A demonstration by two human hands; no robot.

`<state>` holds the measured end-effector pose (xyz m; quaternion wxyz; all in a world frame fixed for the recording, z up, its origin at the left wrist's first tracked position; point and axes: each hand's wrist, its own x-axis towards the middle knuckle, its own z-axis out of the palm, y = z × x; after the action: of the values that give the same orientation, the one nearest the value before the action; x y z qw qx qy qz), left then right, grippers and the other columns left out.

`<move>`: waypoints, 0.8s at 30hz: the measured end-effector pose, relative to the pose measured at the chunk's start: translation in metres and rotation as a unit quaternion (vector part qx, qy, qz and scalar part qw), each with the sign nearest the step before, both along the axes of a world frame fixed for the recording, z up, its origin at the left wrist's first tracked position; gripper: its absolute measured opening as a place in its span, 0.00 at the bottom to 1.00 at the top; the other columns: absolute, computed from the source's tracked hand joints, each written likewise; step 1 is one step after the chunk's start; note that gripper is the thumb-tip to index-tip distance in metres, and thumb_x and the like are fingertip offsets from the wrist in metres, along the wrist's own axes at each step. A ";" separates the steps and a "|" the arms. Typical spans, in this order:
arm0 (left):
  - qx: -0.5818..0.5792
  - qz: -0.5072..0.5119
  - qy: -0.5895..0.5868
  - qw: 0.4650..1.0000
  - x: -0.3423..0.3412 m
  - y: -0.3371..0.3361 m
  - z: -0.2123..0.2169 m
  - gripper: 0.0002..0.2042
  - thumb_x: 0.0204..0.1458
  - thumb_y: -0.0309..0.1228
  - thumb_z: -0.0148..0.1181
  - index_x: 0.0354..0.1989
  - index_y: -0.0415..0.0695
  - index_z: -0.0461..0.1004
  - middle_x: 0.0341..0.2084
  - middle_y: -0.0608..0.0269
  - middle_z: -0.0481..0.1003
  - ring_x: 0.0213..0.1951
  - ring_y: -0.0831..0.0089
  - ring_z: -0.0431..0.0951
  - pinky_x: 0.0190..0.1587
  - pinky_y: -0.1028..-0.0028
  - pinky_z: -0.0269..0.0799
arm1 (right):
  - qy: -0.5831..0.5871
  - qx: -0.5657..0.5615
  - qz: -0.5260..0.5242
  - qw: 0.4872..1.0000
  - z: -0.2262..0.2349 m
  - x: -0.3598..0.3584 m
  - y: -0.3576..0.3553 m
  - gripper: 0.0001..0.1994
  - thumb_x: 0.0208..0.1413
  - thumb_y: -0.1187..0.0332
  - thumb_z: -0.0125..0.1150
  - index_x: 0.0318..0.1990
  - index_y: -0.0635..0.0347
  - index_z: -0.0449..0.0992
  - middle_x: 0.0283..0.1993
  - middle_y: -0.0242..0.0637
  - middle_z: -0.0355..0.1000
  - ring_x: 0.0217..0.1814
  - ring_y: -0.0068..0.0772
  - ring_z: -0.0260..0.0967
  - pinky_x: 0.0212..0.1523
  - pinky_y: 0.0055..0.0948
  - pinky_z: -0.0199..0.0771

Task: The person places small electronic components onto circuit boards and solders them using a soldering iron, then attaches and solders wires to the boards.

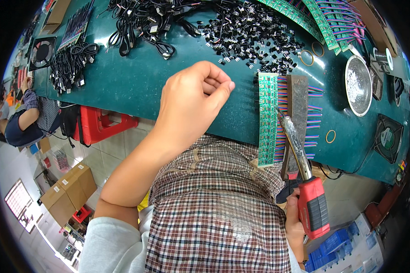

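Observation:
My left hand [191,98] hovers over the table's front part, left of the circuit board panel, with its fingers curled and the thumb pressed to the index finger. Whether something small sits in that pinch cannot be made out. In my right hand [294,220] is a soldering iron [315,200] with a red and black handle, its tip slanting up to the inner edge of the green circuit board panel [267,123]. Red, blue and black wires [313,123] run out from the panel's right side. Across them lies a dark, heavy bar [297,98].
Behind the panel spreads a pile of small black connectors [250,34]. Black cable bundles [141,25] lie further left. At right stand a metal bowl [358,86], a solder spool [383,59] and a fan [388,138]. A co-worker [25,113] sits at far left near a red stool [95,127].

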<state>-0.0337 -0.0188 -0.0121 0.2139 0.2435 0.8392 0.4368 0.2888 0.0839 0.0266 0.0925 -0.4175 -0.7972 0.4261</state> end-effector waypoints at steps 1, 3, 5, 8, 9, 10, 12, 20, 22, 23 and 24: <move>0.014 -0.002 -0.076 0.997 0.001 -0.002 0.000 0.05 0.56 0.25 0.67 0.35 0.36 0.78 0.30 0.64 0.81 0.29 0.80 0.80 0.32 0.80 0.76 | -0.005 -0.002 0.002 1.000 0.001 0.000 0.000 0.14 0.46 0.71 0.72 0.40 0.64 0.77 0.35 0.45 0.74 0.32 0.49 0.74 0.34 0.39 0.75; 0.029 -0.004 -0.151 0.988 0.004 -0.003 0.001 0.06 0.58 0.25 0.66 0.37 0.35 0.77 0.30 0.64 0.80 0.30 0.80 0.80 0.34 0.80 0.77 | -0.011 -0.005 0.003 1.000 0.000 0.002 0.000 0.14 0.46 0.71 0.72 0.40 0.64 0.77 0.36 0.45 0.75 0.33 0.50 0.74 0.36 0.40 0.75; 0.044 0.011 -0.256 0.966 0.008 -0.002 0.005 0.06 0.59 0.25 0.65 0.39 0.35 0.77 0.30 0.64 0.80 0.31 0.79 0.81 0.35 0.80 0.78 | -0.017 0.006 -0.005 1.000 0.000 0.004 -0.002 0.15 0.46 0.71 0.72 0.41 0.64 0.77 0.37 0.46 0.75 0.36 0.52 0.76 0.39 0.41 0.77; 0.031 -0.031 -0.227 0.973 0.016 -0.004 0.000 0.06 0.59 0.25 0.66 0.39 0.35 0.77 0.31 0.63 0.80 0.32 0.78 0.82 0.35 0.80 0.78 | -0.004 0.026 0.020 0.999 0.000 0.003 0.001 0.15 0.46 0.70 0.72 0.42 0.64 0.78 0.38 0.47 0.76 0.38 0.54 0.77 0.42 0.43 0.78; 0.031 -0.032 -0.227 0.973 0.019 -0.002 0.001 0.06 0.59 0.25 0.66 0.39 0.35 0.77 0.31 0.63 0.80 0.32 0.78 0.82 0.35 0.80 0.78 | -0.004 0.026 0.019 0.999 0.000 0.003 0.001 0.15 0.46 0.70 0.72 0.42 0.64 0.78 0.38 0.47 0.76 0.38 0.54 0.77 0.42 0.43 0.78; 0.050 -0.022 -0.265 0.963 0.022 0.000 0.001 0.06 0.59 0.25 0.66 0.39 0.35 0.77 0.31 0.63 0.80 0.33 0.78 0.82 0.35 0.80 0.78 | -0.004 0.025 0.015 1.000 0.001 0.004 0.000 0.15 0.46 0.70 0.72 0.42 0.65 0.78 0.39 0.48 0.76 0.38 0.54 0.77 0.42 0.43 0.78; 0.081 -0.005 -0.316 0.945 0.026 0.002 0.003 0.06 0.59 0.25 0.66 0.40 0.35 0.78 0.32 0.61 0.81 0.33 0.77 0.83 0.35 0.79 0.79 | -0.003 0.023 0.012 1.000 0.000 0.005 0.000 0.15 0.47 0.70 0.72 0.42 0.65 0.78 0.39 0.48 0.76 0.38 0.54 0.77 0.42 0.43 0.78; 0.135 0.013 -0.388 0.912 0.029 0.001 -0.003 0.08 0.57 0.25 0.67 0.40 0.33 0.80 0.35 0.57 0.83 0.37 0.73 0.84 0.38 0.77 0.81 | -0.001 0.037 0.011 0.999 0.002 0.005 -0.002 0.15 0.47 0.69 0.72 0.42 0.65 0.78 0.41 0.49 0.76 0.41 0.55 0.77 0.45 0.44 0.78; 0.131 0.015 -0.398 0.908 0.030 0.001 -0.003 0.08 0.57 0.24 0.67 0.40 0.32 0.78 0.35 0.57 0.82 0.37 0.73 0.85 0.38 0.77 0.81 | -0.002 0.026 0.002 1.000 0.002 0.006 -0.002 0.15 0.47 0.69 0.72 0.42 0.65 0.78 0.41 0.49 0.76 0.41 0.55 0.76 0.45 0.44 0.77; 0.123 0.015 -0.386 0.914 0.031 0.002 -0.004 0.07 0.57 0.23 0.66 0.40 0.33 0.77 0.34 0.57 0.82 0.37 0.73 0.85 0.38 0.77 0.81 | -0.002 0.015 -0.005 1.000 0.002 0.006 -0.003 0.15 0.47 0.69 0.72 0.42 0.65 0.78 0.41 0.48 0.76 0.41 0.55 0.76 0.45 0.44 0.77; 0.115 0.016 -0.375 0.920 0.031 0.003 -0.004 0.07 0.57 0.22 0.66 0.40 0.34 0.75 0.34 0.57 0.82 0.37 0.73 0.85 0.37 0.77 0.81 | -0.002 0.015 -0.005 1.000 0.002 0.006 -0.002 0.15 0.47 0.69 0.72 0.42 0.65 0.78 0.41 0.48 0.76 0.41 0.55 0.76 0.45 0.44 0.77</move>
<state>-0.0023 -0.0162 -0.0158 0.4764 0.0712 0.6455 0.5928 0.2950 0.0815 0.0287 0.0995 -0.4208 -0.8015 0.4130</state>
